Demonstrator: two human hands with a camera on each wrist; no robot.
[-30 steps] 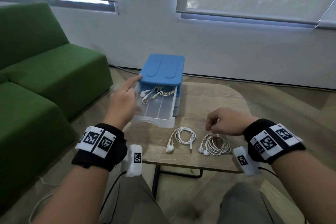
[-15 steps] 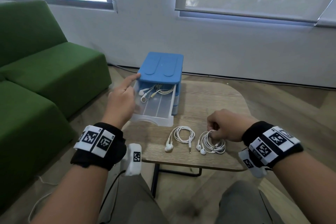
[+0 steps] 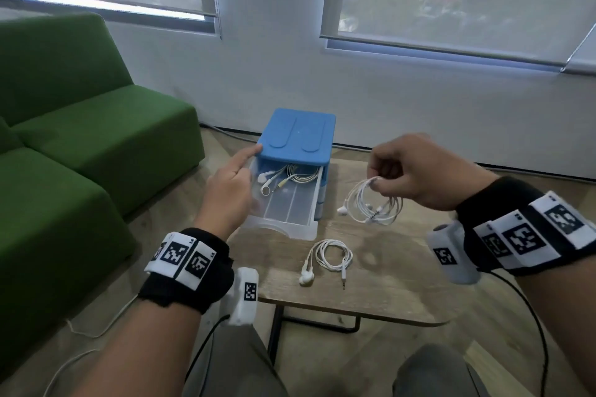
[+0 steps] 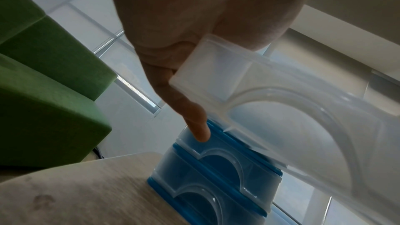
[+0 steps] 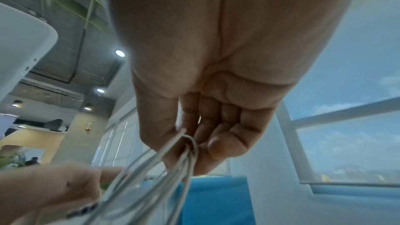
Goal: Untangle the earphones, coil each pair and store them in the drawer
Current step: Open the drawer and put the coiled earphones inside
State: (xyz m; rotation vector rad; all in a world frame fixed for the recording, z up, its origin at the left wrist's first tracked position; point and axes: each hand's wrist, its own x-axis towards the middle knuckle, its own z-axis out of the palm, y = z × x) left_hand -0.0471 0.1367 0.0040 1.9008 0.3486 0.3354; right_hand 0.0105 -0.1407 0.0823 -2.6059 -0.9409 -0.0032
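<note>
A coil [image 3: 371,203] was pinched by the right hand [image 3: 419,171] just right of the drawer [image 3: 283,203], which was apparently steadied by the left hand [image 3: 229,193], forefinger extended, for loading.

Dim window daylight; wrist views blurred, edges warped.

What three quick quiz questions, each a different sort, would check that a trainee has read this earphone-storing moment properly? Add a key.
1. True or false: the open drawer of the blue drawer unit already holds earphones.
2. Which hand pinches a coiled pair in the air? A) left hand B) right hand
3. Fill in: besides the held coil, ___ coiled pair lies on the wooden table.

Key
1. True: one pair lies at the drawer's back.
2. B
3. One, near the front edge.
</note>
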